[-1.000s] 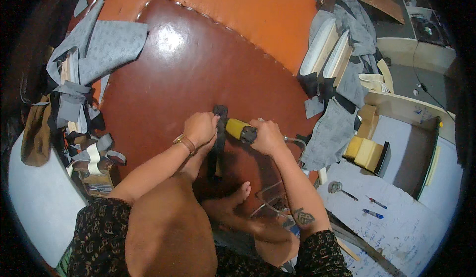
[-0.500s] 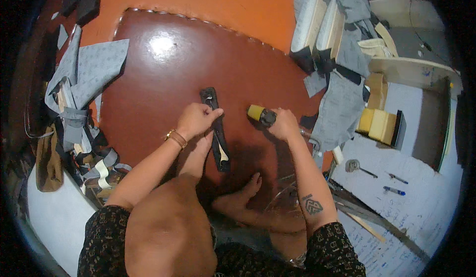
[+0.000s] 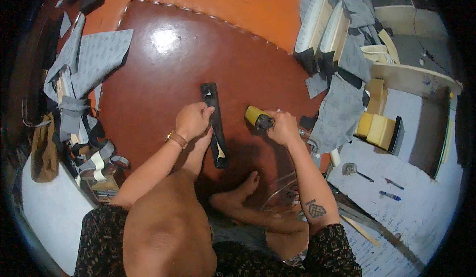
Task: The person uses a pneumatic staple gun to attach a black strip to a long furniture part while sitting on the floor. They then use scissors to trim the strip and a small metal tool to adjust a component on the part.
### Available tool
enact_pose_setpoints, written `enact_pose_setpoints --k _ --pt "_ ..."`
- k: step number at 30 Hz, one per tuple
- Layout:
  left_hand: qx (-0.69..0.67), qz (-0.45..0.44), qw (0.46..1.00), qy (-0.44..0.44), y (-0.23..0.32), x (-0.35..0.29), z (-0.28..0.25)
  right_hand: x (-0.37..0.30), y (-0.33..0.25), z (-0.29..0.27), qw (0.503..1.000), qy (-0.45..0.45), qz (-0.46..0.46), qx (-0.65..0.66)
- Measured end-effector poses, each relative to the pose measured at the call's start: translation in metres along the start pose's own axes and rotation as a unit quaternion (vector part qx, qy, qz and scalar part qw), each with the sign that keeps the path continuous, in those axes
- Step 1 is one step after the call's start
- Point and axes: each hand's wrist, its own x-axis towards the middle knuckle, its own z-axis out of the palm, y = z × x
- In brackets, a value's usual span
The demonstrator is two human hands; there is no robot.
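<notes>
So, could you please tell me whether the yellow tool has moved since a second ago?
Yes, rightward: judged from the upper-left corner of the maroon sheet, the yellow tool in the right hand sits farther right.

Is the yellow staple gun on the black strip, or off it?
Off: the reddish-brown surface shows between the yellow staple gun, held in the right hand, and the black strip.
</notes>
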Motion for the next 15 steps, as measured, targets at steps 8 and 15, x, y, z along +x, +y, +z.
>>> enact_pose_setpoints --k 8,15 --pt "0.040 -0.018 0.999 0.002 0.004 -0.004 -0.005 0.014 -0.059 -0.027 0.988 -0.044 -0.137 0.061" --pt "0.038 -0.002 0.999 0.037 -0.009 0.000 0.007 0.035 -0.086 -0.027 0.989 -0.078 -0.110 -0.067"
